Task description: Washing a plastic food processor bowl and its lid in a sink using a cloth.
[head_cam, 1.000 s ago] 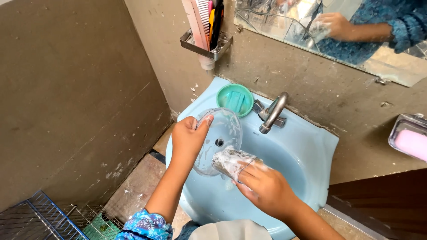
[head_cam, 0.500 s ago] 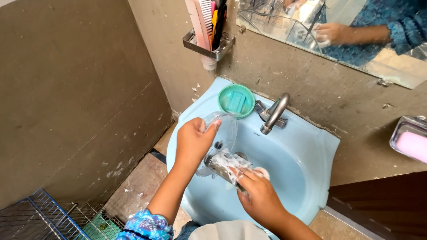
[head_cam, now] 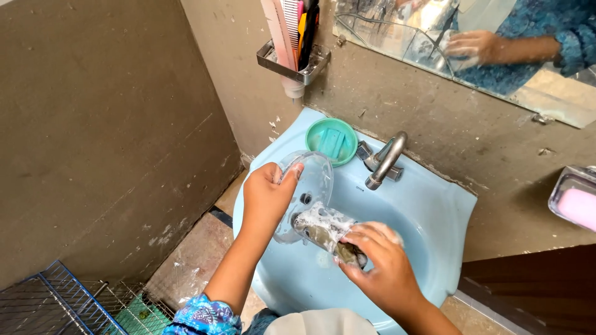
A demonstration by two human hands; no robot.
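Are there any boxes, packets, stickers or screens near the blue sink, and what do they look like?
No screens, signs or packets show.
Tube: pale pink, standing in the metal wall holder above the sink.
Faint small mark: on the blue sink under the tap, too small to make out.

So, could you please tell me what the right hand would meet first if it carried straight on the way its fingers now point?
The right hand points up-left, pressing a soapy scrubber toward the clear glass lid held by the left hand. It would likely meet that lid first, though depth is hard to judge.
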